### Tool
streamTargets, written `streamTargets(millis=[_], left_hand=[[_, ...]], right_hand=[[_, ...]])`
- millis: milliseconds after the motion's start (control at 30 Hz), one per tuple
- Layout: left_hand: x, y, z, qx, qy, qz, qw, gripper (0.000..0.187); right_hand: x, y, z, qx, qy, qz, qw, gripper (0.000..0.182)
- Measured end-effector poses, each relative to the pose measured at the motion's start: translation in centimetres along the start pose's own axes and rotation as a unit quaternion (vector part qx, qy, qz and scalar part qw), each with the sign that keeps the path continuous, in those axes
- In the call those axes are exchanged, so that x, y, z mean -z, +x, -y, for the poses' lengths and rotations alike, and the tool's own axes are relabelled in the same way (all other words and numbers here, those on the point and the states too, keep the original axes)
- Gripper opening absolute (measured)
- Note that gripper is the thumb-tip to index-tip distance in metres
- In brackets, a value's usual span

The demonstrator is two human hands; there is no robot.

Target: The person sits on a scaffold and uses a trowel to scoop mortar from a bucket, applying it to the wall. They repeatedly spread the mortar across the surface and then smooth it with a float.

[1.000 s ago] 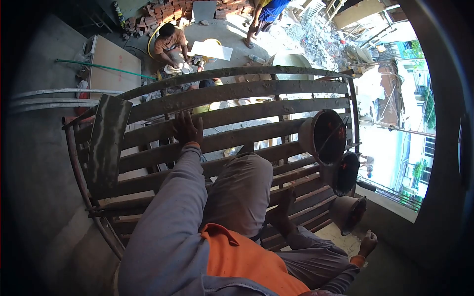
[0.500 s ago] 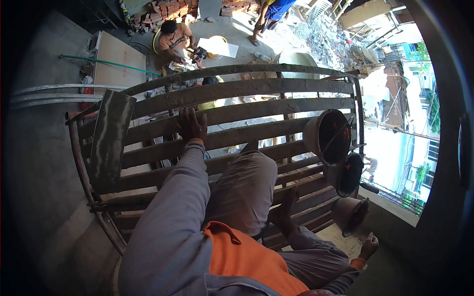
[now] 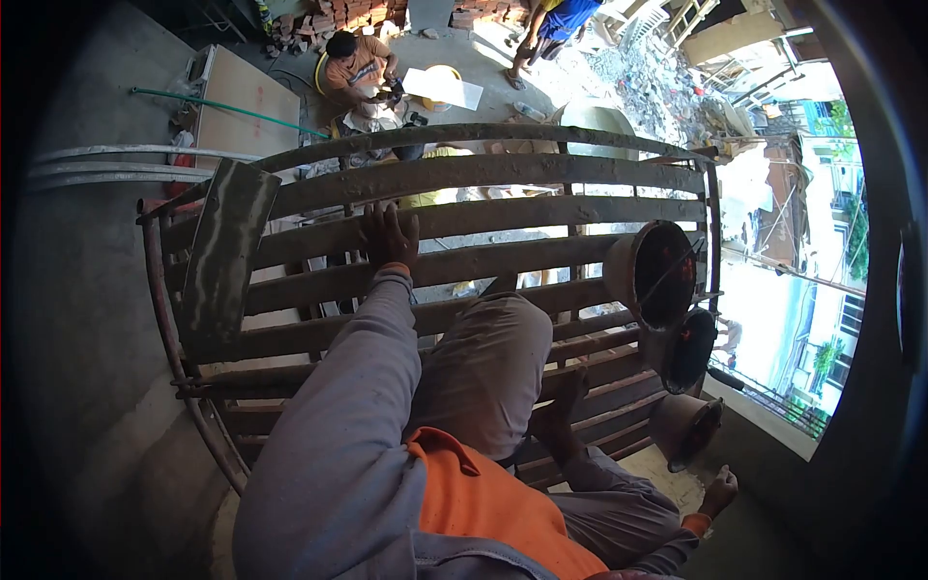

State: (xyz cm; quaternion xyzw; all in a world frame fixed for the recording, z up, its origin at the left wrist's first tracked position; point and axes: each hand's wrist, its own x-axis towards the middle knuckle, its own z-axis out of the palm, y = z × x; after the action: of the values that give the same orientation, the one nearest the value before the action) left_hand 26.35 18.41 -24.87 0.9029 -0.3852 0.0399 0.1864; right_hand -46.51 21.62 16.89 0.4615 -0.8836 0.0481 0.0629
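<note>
Head view: left hand (image 3: 390,237) pressed flat on a plank (image 3: 464,218), fingers spread; right hand (image 3: 718,491) below the buckets (image 3: 650,274), fingers apparently loosely curled. Nothing lifted yet.

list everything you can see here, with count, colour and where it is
wooden planks: several, grey-brown, slatted platform across the middle
loose board: one, mortar-smeared grey, lying across the planks at left
buckets: three, rusty brown, along the platform's right edge
pipes: a few, grey, on the wall at left
green pipe: one, on the ground below
brick pile: reddish, top of view
people below: two, one crouching in orange, one in blue
left hand: flat on a plank
right hand: lower right, on the concrete ledge
</note>
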Motion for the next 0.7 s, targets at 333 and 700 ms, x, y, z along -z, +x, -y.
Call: streamTargets(millis=[333,700], left_hand=[[-0.1,-0.1,0.1,0.007,-0.001,0.008,1.000,0.055],[0.2,-0.1,-0.2,0.013,-0.004,0.010,1.000,0.051]], right_hand=[[-0.3,1.1,-1.2,-0.002,-0.026,0.017,1.000,0.037],[-0.1,0.8,0.5,0.007,-0.007,0.011,1.000,0.036]])
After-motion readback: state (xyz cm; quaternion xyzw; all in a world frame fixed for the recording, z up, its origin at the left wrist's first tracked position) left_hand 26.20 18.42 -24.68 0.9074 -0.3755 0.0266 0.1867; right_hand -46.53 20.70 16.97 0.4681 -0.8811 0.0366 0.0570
